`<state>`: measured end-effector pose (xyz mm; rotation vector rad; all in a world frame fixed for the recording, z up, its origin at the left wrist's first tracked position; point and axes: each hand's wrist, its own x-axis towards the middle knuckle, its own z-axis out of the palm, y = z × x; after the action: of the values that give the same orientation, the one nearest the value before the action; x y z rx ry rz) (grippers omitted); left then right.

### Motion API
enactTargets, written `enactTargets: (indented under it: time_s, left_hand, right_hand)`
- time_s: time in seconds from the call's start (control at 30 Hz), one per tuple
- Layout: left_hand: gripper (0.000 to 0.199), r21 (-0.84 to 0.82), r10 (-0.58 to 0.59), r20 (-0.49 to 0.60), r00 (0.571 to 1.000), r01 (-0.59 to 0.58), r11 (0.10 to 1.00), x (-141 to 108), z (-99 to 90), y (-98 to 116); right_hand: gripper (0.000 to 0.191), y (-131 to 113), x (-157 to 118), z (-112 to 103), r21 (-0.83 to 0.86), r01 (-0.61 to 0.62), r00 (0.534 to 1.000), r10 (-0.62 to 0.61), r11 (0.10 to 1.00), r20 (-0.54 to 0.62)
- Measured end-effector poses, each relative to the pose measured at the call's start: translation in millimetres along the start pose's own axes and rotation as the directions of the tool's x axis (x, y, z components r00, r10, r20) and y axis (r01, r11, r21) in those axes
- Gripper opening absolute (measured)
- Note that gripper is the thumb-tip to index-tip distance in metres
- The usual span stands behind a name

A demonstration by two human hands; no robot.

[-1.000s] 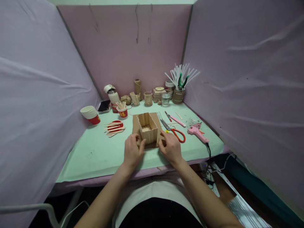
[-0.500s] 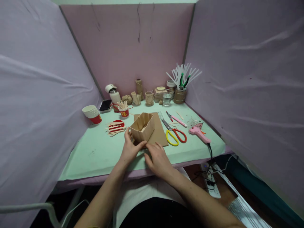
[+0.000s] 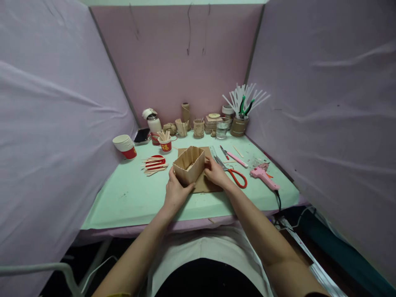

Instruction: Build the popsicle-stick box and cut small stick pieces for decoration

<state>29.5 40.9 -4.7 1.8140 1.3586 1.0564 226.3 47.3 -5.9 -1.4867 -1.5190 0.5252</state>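
Observation:
A small open-topped box made of wooden craft sticks rests on a piece of brown cardboard. My left hand grips its near left end, the thumb along the front and the fingers around the left side. At the box's right side is my right hand, its fingers bent against that wall and partly hidden. Close by on the right lie large scissors, one handle hidden by my right forearm. To the left, several loose craft sticks lie over a red disc.
Stacked paper cups lie tilted at the left. A pink glue gun with a cord lies right, beside a pink pen-like tool. Along the back stand a cup of sticks, a glass of water and a pot of white glue sticks.
My right hand has moved from the table's front edge up to the box's right side. My left hand stays on the box. The whole view has shifted slightly.

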Motion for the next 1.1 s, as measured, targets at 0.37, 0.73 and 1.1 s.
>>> enactTargets:
  time_s: [0.37, 0.73, 1.1]
  left_hand:
    - [0.101, -0.405, 0.222, 0.476, 0.851, -0.012, 0.914, 103.3, -28.6, -5.5]
    - [0.090, -0.370, 0.188, 0.485, 0.854, 0.006, 0.929, 135.2, -14.4, 5.4]
    - [0.107, -0.306, 0.188, 0.449, 0.874, -0.048, 0.951, 144.7, -16.7, -0.9]
  right_hand:
    - [0.049, -7.4, 2.2, -6.6, 0.044, -0.014, 0.998, 0.017, 0.999, -0.065]
    - [0.048, -0.2, 35.4, -16.2, -0.051, -0.045, 0.998, 0.043, 0.998, -0.045]
    - [0.048, 8.8, 34.2, -24.9, -0.163, -0.037, 0.993, 0.018, 0.986, -0.117]
